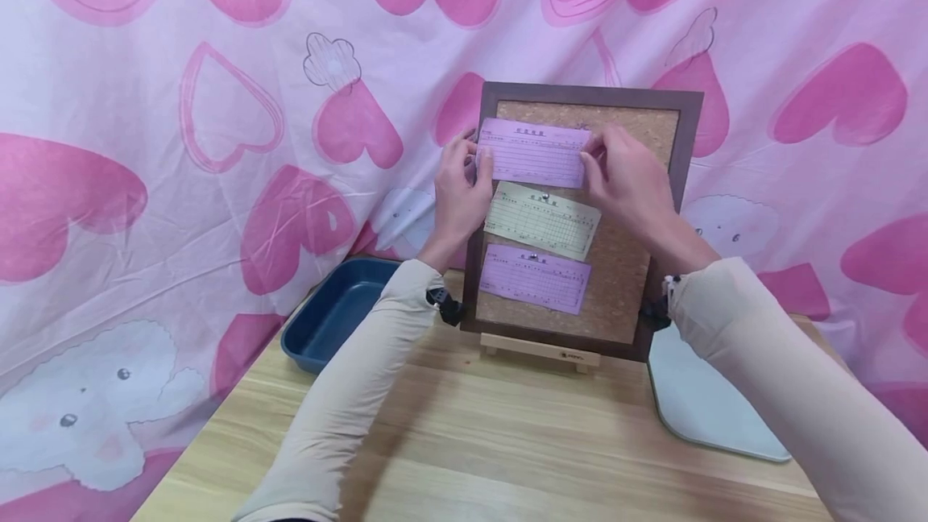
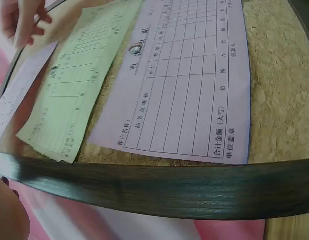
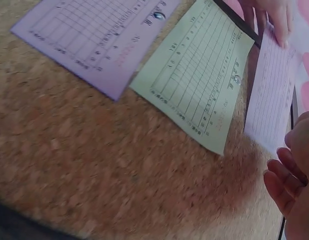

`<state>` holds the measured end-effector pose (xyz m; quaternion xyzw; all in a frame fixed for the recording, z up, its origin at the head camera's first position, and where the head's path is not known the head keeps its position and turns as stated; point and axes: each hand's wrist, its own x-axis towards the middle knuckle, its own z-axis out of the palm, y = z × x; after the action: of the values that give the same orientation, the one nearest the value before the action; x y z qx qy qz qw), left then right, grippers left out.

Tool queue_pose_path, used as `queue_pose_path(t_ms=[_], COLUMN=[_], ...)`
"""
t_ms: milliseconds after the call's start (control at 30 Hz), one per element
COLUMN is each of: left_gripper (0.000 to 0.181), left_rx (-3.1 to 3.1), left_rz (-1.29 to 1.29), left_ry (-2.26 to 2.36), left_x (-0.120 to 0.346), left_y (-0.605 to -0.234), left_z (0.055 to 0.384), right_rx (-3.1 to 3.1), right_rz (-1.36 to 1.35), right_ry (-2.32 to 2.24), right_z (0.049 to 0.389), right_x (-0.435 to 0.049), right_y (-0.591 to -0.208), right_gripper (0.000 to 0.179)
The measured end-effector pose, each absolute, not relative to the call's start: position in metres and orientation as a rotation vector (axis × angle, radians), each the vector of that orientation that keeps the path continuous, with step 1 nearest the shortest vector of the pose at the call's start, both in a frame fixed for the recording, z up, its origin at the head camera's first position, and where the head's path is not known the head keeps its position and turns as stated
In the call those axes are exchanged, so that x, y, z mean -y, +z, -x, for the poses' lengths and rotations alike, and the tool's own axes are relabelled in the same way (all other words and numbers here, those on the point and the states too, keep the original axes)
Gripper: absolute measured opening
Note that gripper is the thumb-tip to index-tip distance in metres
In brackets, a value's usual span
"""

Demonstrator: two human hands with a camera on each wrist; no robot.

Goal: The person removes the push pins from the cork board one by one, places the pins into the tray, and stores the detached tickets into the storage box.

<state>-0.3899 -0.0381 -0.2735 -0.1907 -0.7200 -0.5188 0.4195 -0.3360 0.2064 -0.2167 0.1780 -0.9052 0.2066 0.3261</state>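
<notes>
A purple receipt slip [image 1: 536, 155] lies across the upper part of a framed cork board [image 1: 619, 280]. My left hand [image 1: 464, 188] holds its left end, thumb in front, fingers at the board's left frame. With thumb and forefinger, my right hand [image 1: 631, 176] pinches the slip's right edge; its other fingers [image 3: 282, 187] are curled. Below it, a pale green slip [image 2: 74, 90] hangs tilted under a metal pushpin [image 3: 238, 79]. Lowest is another purple slip [image 2: 189, 90], fixed by a second pushpin [image 2: 136, 48].
The board leans on a small wooden easel [image 1: 540, 351] on the wooden table [image 1: 507, 441]. A dark blue tray [image 1: 341, 312] stands at left, and a pale flat board or tray [image 1: 714, 401] lies at right. A heart-patterned curtain [image 1: 239, 208] hangs close behind.
</notes>
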Motion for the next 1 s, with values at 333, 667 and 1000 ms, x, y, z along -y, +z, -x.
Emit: queue_pose_path(t_ms=[333,667,1000], left_gripper=[0.023,0.022,0.025], left_rx=[1.666,1.627,1.659], left_rz=[0.512,0.614,0.572], left_ry=[-1.528,-1.551,-1.543], left_x=[0.056,0.074,0.091], left_y=[-0.281,-0.293,-0.304], left_z=[0.366,0.347,0.332], right_rx=[2.292,2.253,2.217], right_rz=[-0.476,-0.357,-0.227], right_ry=[0.563,0.792,0.835], right_z=[0.319,0.29,0.263], right_x=[-0.221,-0.255,-0.289], right_y=[-0.233,-0.251,-0.282], right_gripper=[0.026,0.028,0.03])
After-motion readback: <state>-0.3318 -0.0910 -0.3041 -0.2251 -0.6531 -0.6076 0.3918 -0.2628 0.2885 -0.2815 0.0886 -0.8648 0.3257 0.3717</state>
